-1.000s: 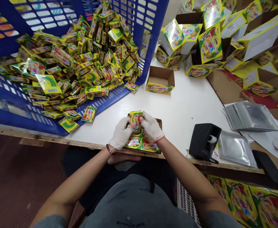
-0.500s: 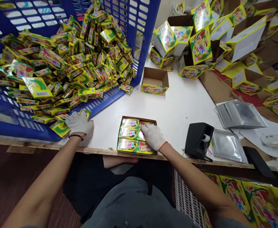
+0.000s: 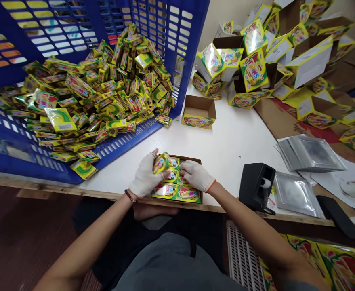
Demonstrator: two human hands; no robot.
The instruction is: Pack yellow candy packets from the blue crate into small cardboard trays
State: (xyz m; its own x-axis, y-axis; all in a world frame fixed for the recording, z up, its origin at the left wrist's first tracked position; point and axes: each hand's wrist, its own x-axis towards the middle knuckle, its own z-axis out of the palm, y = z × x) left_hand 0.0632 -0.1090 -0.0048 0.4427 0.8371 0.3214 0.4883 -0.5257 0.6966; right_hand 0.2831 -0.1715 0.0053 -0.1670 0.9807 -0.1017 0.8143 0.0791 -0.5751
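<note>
My gloved left hand is closed around a small yellow-green candy box, held tilted over the left side of an open carton. Rows of similar candy boxes lie flat inside that carton, at the table's front edge. My gloved right hand reaches over the carton's right side, its fingers curled and bunched down on the packed boxes. Whatever its fingertips may pinch is hidden. Behind the hands stands another open carton, its brown inside showing.
A tipped blue basket at left spills a heap of candy boxes. A black tape dispenser stands right of the carton, beside clear plastic lids and a dark phone-like slab. Several open cartons are piled at back right.
My left hand has moved right from the basket's edge to the carton, bringing a candy box with it. My right hand stays at the carton, fingers more curled. The view has shifted slightly.
</note>
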